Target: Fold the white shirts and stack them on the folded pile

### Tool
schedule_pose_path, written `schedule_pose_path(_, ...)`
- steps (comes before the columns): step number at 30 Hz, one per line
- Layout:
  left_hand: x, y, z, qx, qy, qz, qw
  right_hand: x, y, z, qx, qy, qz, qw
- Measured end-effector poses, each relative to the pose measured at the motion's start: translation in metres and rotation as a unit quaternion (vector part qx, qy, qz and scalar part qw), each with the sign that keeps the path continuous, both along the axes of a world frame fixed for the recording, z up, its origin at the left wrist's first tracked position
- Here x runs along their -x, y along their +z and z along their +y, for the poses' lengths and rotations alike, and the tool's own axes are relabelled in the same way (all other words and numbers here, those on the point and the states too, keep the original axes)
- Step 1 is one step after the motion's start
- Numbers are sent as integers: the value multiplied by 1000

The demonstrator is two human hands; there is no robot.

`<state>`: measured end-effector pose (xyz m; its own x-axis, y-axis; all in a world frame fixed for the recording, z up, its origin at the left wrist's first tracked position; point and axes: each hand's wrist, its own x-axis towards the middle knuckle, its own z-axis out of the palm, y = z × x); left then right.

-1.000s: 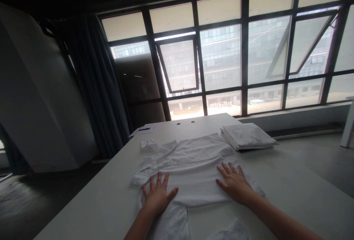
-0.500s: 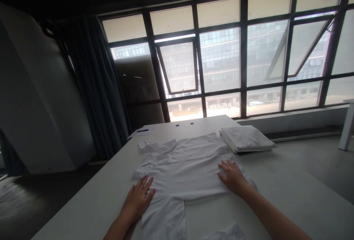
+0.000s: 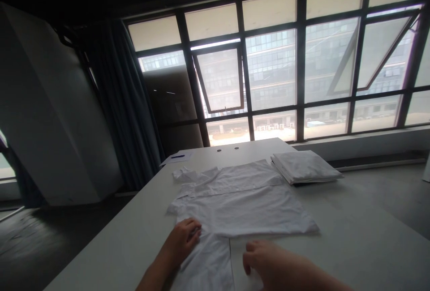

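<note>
A white cloth shirt [image 3: 231, 212] lies spread on the flat white table [image 3: 131, 241]. The left hand [image 3: 184, 239] touches it, the right hand [image 3: 267, 262] is near; both curl, gripping or not I can't tell.

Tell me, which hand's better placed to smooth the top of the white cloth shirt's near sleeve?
Probably the left hand: it lies against the near sleeve's top, while the right hand is farther away.
</note>
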<state>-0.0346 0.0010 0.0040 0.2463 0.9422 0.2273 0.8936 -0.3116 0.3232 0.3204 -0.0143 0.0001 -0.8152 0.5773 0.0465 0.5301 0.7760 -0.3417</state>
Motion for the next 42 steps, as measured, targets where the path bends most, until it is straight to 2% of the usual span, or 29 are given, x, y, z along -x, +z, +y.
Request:
schedule_pose_path(3,-3,8,-6,15,6,-8,1000,19,-28,-10,-68,40,-81,994)
schedule_pose_path(5,-3,14,-8,24,15,0,1000,26,-40,-10,-89,71,-113,987)
schedule_pose_path(7,-4,21,-10,36,18,13,999,27,-38,-12,-71,114,-122,983)
schedule_pose_path(9,-6,28,-14,50,27,15,998,21,-19,-16,-16,111,-109,988)
schedule_pose_path(10,-7,31,-17,56,28,10,998,17,-6,-18,17,83,-87,993)
schedule_pose_path(12,-10,33,-24,63,13,-22,998,7,24,-19,65,-19,6,998)
schedule_pose_path(14,-13,30,-31,67,-23,-73,995,-2,48,-14,62,-126,111,984)
schedule_pose_path(16,-19,23,-37,79,-63,-102,990,-10,62,-2,45,-204,190,959)
schedule_pose_path(19,-41,16,-42,120,-67,-43,990,-16,68,14,65,-257,280,923)
schedule_pose_path(21,-58,18,-44,130,-38,5,991,-19,66,19,142,-250,322,902)
schedule_pose_path(24,-70,32,-46,135,-57,-6,989,-24,65,17,335,-194,319,865)
schedule_pose_path(27,-56,54,-52,157,-104,-124,974,-32,67,13,508,-77,207,833)
schedule_pose_path(29,-35,67,-57,205,-119,-225,945,-37,70,11,575,18,121,809)
schedule_pose_path(30,-23,72,-59,238,-127,-267,925,-39,72,11,580,43,99,808)
schedule_pose_path(31,-11,75,-62,271,-128,-297,906,-40,73,11,556,44,92,825)
schedule_pose_path(32,0,77,-63,299,-117,-316,893,-41,75,11,500,20,98,860)
schedule_pose_path(34,16,76,-64,320,-65,-317,891,-43,74,13,316,-61,114,940)
schedule_pose_path(35,19,73,-63,317,-34,-295,901,-45,71,15,218,-98,109,965)
schedule_pose_path(36,19,69,-61,309,-5,-255,916,-46,66,17,140,-124,92,978)
schedule_pose_path(37,16,64,-58,292,17,-203,935,-48,59,20,93,-139,65,984)
schedule_pose_path(38,10,59,-55,263,30,-147,953,-51,50,24,75,-149,36,985)
schedule_pose_path(40,-5,45,-48,187,29,-60,980,-56,31,35,84,-161,-19,983)
schedule_pose_path(42,-21,32,-42,152,0,-23,988,-62,16,46,92,-178,-35,979)
